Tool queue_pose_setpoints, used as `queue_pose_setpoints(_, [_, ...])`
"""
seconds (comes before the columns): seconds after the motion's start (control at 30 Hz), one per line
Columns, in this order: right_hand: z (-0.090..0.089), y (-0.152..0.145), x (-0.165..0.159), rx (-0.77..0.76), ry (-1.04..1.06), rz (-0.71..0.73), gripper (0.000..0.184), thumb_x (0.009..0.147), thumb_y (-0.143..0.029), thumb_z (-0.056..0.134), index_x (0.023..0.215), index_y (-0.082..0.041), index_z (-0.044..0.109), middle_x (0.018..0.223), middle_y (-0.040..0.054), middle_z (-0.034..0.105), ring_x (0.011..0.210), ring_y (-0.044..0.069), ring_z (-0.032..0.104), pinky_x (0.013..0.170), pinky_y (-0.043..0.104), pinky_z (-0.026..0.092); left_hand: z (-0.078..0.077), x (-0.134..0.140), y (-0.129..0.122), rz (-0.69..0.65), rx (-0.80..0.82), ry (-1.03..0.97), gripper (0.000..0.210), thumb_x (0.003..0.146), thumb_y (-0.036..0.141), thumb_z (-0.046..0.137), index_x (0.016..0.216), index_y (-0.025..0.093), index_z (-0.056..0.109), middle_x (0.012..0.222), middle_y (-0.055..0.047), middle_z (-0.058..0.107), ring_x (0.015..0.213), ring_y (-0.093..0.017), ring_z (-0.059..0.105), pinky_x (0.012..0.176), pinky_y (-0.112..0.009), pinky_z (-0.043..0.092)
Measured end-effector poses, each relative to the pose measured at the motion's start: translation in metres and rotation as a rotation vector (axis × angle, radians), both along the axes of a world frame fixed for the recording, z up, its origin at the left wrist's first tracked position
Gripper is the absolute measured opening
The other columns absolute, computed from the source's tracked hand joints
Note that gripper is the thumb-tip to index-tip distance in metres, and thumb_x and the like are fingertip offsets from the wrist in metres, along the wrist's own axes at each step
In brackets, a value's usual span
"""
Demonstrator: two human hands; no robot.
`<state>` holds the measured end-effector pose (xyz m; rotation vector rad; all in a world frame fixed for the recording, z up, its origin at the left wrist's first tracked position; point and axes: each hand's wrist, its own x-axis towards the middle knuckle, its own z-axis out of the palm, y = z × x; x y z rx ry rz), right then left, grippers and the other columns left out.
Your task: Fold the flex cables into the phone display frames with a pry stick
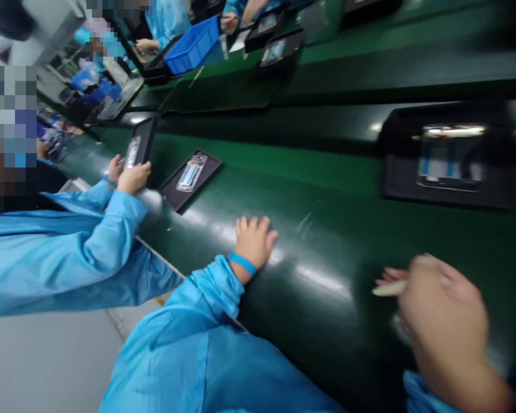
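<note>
My left hand (254, 242) rests on the green bench top (318, 235) with its fingers spread, holding nothing; a blue band circles the wrist. At the lower right my right hand (445, 315) is closed around a pale, pointed stick-like tool (389, 288), its tip directed left. Motion blurs this hand somewhat. Beyond it lies a black tray (395, 180) carrying an opened phone-like device (438, 166) with blue strips. Another black tray (174, 198), ahead and left of my left hand, bears a similar device (192, 173).
On my left a co-worker in a blue smock (69, 235) holds up a black tray (145, 143) with a device. A dark raised ledge (258, 129) runs along the bench. Behind it stand a blue bin (193, 46) and more trays (284, 54), with other people working.
</note>
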<state>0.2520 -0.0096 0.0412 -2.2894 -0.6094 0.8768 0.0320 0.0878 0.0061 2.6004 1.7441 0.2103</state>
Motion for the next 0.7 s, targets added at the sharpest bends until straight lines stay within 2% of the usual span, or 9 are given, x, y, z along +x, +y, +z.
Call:
queue_pose_setpoints(0.03, [0.001,0.013,0.005,0.002,0.066,-0.065,0.052,0.079,-0.052,0.037,0.123,-0.025,0.045,0.097,0.0166,0.064,0.078,0.024,0.065,0.060,0.037,0.052,-0.004,0.014,-0.019,-0.196,-0.048,-0.014,0.036,0.084,0.041,0.045,0.112,0.022,0.056,0.106,-0.010,0.059,0.107,-0.029,0.049,0.095,-0.050,0.036])
queue_pose_setpoints(0.07, [0.001,0.027,0.013,-0.006,0.020,-0.039,0.050,0.079,-0.047,0.041,0.121,-0.021,0.049,0.103,0.0164,0.063,0.085,0.026,0.063,0.069,0.040,0.051,-0.006,0.024,-0.035,-0.347,-0.067,-0.033,0.031,0.084,0.042,0.046,0.107,0.026,0.059,0.107,-0.008,0.059,0.108,-0.028,0.049,0.096,-0.049,0.035])
queue_pose_setpoints(0.13, [-0.003,0.054,0.034,-0.054,-0.227,0.118,0.042,0.080,-0.032,0.040,0.114,-0.014,0.057,0.111,0.0167,0.059,0.106,0.029,0.054,0.090,0.045,0.042,-0.007,0.035,-0.054,-0.454,-0.080,-0.071,0.028,0.083,0.041,0.048,0.102,0.027,0.062,0.103,-0.007,0.060,0.104,-0.025,0.051,0.096,-0.045,0.038])
queue_pose_setpoints(0.17, [-0.007,0.065,0.048,-0.071,-0.339,0.184,0.043,0.081,-0.029,0.038,0.116,-0.012,0.056,0.115,0.0180,0.056,0.111,0.030,0.050,0.092,0.046,0.039,-0.008,0.037,-0.056,-0.451,-0.080,-0.089,0.026,0.083,0.039,0.048,0.101,0.027,0.063,0.102,-0.008,0.060,0.102,-0.024,0.052,0.095,-0.043,0.039])
queue_pose_setpoints(0.23, [-0.015,0.081,0.076,-0.182,-0.504,0.174,0.046,0.082,-0.030,0.038,0.123,-0.013,0.050,0.124,0.0216,0.047,0.110,0.034,0.048,0.088,0.050,0.038,-0.010,0.038,-0.050,-0.417,-0.080,-0.115,0.025,0.083,0.036,0.049,0.100,0.025,0.064,0.100,-0.008,0.062,0.100,-0.024,0.053,0.093,-0.042,0.041])
queue_pose_setpoints(0.33, [-0.025,0.098,0.109,-0.328,-0.591,0.185,0.054,0.082,-0.041,0.039,0.132,-0.020,0.040,0.132,0.0234,0.037,0.105,0.037,0.049,0.080,0.050,0.041,-0.013,0.041,-0.040,-0.404,-0.076,-0.143,0.023,0.082,0.035,0.050,0.097,0.026,0.065,0.099,-0.006,0.063,0.098,-0.024,0.055,0.090,-0.042,0.042])
queue_pose_setpoints(0.43, [-0.027,0.112,0.127,-0.435,-0.585,0.367,0.051,0.084,-0.045,0.038,0.129,-0.023,0.044,0.121,0.0206,0.049,0.101,0.034,0.052,0.077,0.045,0.041,-0.013,0.044,-0.040,-0.373,-0.067,-0.160,0.022,0.082,0.035,0.049,0.094,0.026,0.065,0.096,-0.004,0.065,0.095,-0.023,0.057,0.088,-0.041,0.043])
queue_pose_setpoints(0.57, [-0.012,0.119,0.118,-0.393,-0.692,0.478,0.045,0.085,-0.048,0.037,0.119,-0.022,0.053,0.100,0.0174,0.061,0.090,0.029,0.057,0.071,0.037,0.041,-0.016,0.044,-0.041,-0.340,-0.060,-0.195,0.022,0.083,0.033,0.048,0.094,0.024,0.065,0.095,-0.004,0.066,0.093,-0.022,0.058,0.087,-0.039,0.044])
queue_pose_setpoints(0.7, [0.014,0.086,0.072,-0.260,-0.803,0.547,0.045,0.085,-0.051,0.036,0.110,-0.021,0.060,0.084,0.0142,0.065,0.078,0.027,0.060,0.067,0.034,0.039,-0.014,0.036,-0.032,-0.346,-0.147,-0.257,0.026,0.083,0.035,0.048,0.095,0.018,0.064,0.094,-0.007,0.067,0.094,-0.024,0.059,0.087,-0.042,0.046])
